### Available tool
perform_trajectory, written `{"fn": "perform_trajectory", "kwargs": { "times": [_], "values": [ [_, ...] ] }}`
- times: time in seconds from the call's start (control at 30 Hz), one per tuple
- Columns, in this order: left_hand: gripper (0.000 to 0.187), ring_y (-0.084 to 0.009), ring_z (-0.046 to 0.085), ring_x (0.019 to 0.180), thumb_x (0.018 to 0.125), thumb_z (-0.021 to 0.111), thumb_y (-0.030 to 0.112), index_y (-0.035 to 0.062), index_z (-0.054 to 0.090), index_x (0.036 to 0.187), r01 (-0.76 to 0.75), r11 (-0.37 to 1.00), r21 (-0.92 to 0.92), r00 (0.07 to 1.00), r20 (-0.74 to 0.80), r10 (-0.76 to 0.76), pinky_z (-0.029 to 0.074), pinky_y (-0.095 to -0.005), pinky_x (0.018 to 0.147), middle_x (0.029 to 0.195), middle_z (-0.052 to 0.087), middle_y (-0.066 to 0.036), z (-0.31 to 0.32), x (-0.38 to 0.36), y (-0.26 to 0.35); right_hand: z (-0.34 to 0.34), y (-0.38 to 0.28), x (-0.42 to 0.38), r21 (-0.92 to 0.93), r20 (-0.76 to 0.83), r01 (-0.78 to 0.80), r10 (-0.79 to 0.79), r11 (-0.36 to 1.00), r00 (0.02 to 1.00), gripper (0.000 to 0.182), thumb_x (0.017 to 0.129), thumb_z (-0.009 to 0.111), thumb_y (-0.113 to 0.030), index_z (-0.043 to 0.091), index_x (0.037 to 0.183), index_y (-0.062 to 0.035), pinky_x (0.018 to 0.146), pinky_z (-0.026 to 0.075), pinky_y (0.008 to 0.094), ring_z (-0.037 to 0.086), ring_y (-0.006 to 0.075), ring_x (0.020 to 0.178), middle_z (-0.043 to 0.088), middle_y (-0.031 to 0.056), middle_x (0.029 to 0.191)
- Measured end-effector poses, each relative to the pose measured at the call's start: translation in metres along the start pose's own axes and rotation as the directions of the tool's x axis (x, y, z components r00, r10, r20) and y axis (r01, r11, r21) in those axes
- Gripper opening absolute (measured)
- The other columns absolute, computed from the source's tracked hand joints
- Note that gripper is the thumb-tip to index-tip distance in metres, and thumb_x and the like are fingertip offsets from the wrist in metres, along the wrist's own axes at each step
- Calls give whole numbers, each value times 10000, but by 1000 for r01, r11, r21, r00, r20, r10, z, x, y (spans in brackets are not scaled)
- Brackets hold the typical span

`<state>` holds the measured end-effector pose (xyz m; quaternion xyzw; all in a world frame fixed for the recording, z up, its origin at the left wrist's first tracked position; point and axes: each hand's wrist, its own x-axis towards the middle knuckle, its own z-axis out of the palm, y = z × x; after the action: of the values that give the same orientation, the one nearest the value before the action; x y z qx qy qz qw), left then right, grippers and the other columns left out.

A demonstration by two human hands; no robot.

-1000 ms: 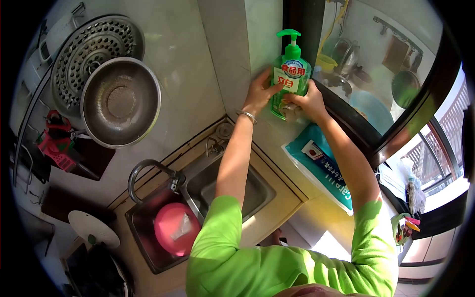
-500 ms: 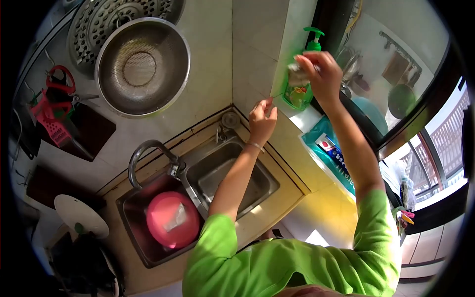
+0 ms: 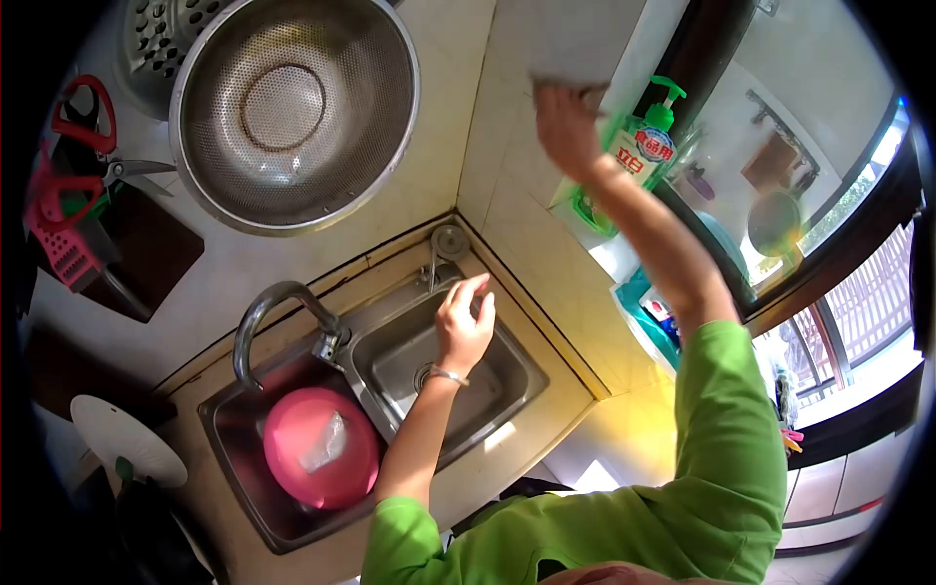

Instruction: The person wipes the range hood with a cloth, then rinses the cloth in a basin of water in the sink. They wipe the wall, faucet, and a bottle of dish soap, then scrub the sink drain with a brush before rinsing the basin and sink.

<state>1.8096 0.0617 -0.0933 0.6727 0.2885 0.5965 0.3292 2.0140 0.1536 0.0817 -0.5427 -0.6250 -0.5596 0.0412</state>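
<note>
My left hand [image 3: 465,325] is over the right sink basin [image 3: 507,375], its fingers slightly curled and apart with nothing between them. Raised in front of the tiled wall, my right hand [image 3: 568,127] is blurred, and its fingers are at a thin greyish thing [image 3: 575,86] too smeared to identify. Just right of that hand stands a green pump bottle [image 3: 639,146] on the ledge. In the left sink basin [image 3: 222,419] lies a pink bowl [image 3: 292,424] with a crumpled clear plastic piece [image 3: 328,444] on it.
A curved faucet [image 3: 278,292] rises behind the basins. A large metal strainer [image 3: 361,127] hangs on the wall, with red-handled scissors [image 3: 83,117] and a pink grater [image 3: 63,249] to its left. A teal packet [image 3: 643,307] lies below the bottle.
My left hand has dropped down and left, from beside the wall to above the basin. My right hand has moved left, away from in front of the bottle. The camera view has shifted slightly.
</note>
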Motion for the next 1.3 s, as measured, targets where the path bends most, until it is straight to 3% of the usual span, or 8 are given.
{"fn": "perform_trajectory", "kwargs": {
  "times": [0.27,0.47,0.53,0.97,1.17,1.2,1.23,1.3],
  "values": [
    [189,-211,592,726,708,572,0,21,568,896,78,997,31,996,35,-79,472,-290,657,787,586,-98,-38,-19,-2,-8,8,-37,203,122,418,-446,886,887,185,656,515,-135,584,806,-54,775,356,348,447,201,891,481,62,901],
    [207,-191,583,673,710,565,5,36,570,915,63,998,23,997,51,-64,474,-294,627,756,584,-85,-39,-10,-15,-53,130,124,-394,-143,147,-218,907,965,193,707,484,-155,591,856,-211,756,322,369,439,172,960,500,13,964],
    [205,-187,582,680,714,567,14,38,569,917,49,997,55,999,8,-49,468,-280,624,757,585,-87,-33,-5,-18,-78,137,162,-250,-147,-14,-24,968,989,212,745,461,-92,565,925,-48,759,362,351,457,215,898,516,71,892],
    [197,-218,585,680,715,568,16,38,575,911,172,980,97,983,42,-177,471,-304,621,742,578,-97,-40,-38,-18,56,-72,-44,110,288,394,-409,912,866,329,692,515,-199,587,964,-28,849,303,382,395,224,1016,475,53,1057],
    [168,-223,574,674,735,558,79,66,566,902,241,968,73,966,83,-247,466,-294,613,755,573,-82,-87,-58,5,75,-83,-129,337,314,282,-389,898,866,116,694,480,-124,565,722,-50,668,422,383,539,289,722,562,154,734],
    [166,-224,581,679,729,556,79,65,569,893,284,955,88,954,70,-290,470,-296,615,760,580,-85,-99,-70,5,31,-94,-94,352,797,-121,-229,928,559,153,707,456,-121,568,657,-30,613,427,396,548,296,663,576,171,692],
    [164,-225,589,684,722,554,79,64,572,884,300,950,90,950,60,-306,473,-298,617,764,586,-88,-112,-84,2,13,-97,-93,408,865,-111,-345,906,363,205,731,446,-157,590,705,-14,603,422,385,550,299,656,594,169,713],
    [177,-177,592,683,719,556,29,18,570,895,337,922,192,935,49,-352,476,-261,617,766,585,-102,-144,-112,-7,-2,-121,-105,635,749,-340,-444,694,492,263,753,489,-247,609,783,-15,621,439,348,587,245,700,601,155,729]
  ]
}}
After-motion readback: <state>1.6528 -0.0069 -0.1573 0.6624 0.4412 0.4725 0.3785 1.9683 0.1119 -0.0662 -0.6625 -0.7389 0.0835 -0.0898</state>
